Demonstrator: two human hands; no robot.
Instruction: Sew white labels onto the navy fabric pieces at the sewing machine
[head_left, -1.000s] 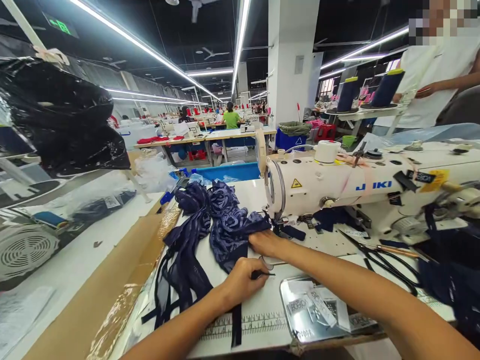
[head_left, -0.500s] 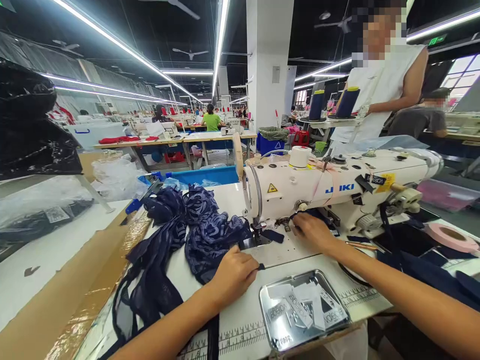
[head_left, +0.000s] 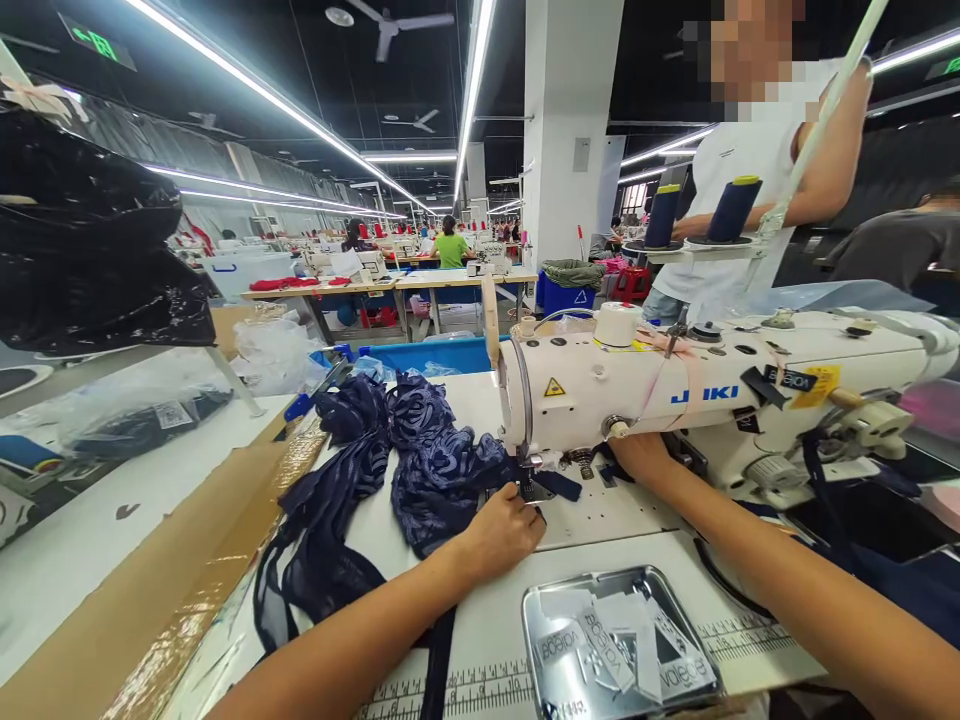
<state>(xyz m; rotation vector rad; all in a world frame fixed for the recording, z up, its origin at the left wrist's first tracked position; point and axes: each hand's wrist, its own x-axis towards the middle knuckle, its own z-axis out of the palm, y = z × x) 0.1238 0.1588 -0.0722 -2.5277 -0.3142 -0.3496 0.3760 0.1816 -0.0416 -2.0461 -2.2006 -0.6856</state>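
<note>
A white JUKI sewing machine (head_left: 675,385) stands on the table (head_left: 615,560). A pile of navy blue fabric (head_left: 420,460) lies to its left and runs up to the needle. My left hand (head_left: 504,530) is curled with its fingertips on the fabric edge just beside the presser foot (head_left: 534,482). My right hand (head_left: 628,448) reaches under the machine arm behind the needle; its fingers are hidden by the machine. A navy strip (head_left: 559,484) lies under the foot.
A metal tray (head_left: 675,600) with several white labels sits at the table's front edge. Two navy thread cones (head_left: 731,208) stand behind the machine. A person in a white sleeveless top (head_left: 742,170) stands at the back right. A cardboard sheet (head_left: 172,590) lies at left.
My left hand has slid forward to the presser foot. My right hand has gone from in front of the machine to under its arm. The view has shifted slightly right.
</note>
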